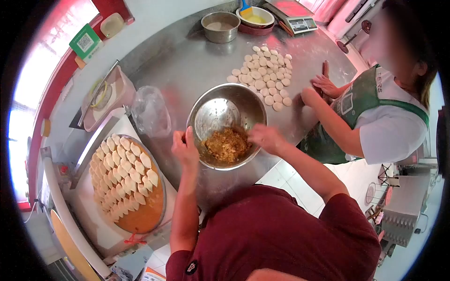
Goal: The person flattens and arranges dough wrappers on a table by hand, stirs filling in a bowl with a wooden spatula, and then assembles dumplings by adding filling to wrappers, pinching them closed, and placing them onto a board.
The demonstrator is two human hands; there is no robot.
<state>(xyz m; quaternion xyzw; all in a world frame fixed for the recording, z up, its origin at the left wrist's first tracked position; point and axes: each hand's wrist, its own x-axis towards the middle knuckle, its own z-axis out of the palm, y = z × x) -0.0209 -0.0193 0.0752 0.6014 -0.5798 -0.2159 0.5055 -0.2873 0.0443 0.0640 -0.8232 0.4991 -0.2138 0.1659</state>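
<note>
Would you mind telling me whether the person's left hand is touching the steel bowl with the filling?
Touching. The head view shows the left hand laid over the near-left rim of the steel bowl, with no gap between them; the right hand sits at the opposite rim.

This is a commercial food-prep kitchen, most likely a dumpling shop. A broad stainless-steel counter [187, 70] carries rows of cut dough rounds [265, 75] toward its far right edge, a digital scale [297, 21] at its far corner and a metal bowl of minced filling [227, 126] at its near edge. Beside the counter's left edge a round tray [147, 213] holds many folded dumplings [124, 175], and a co-worker [375, 117] in a green apron stands at the right edge.
</note>
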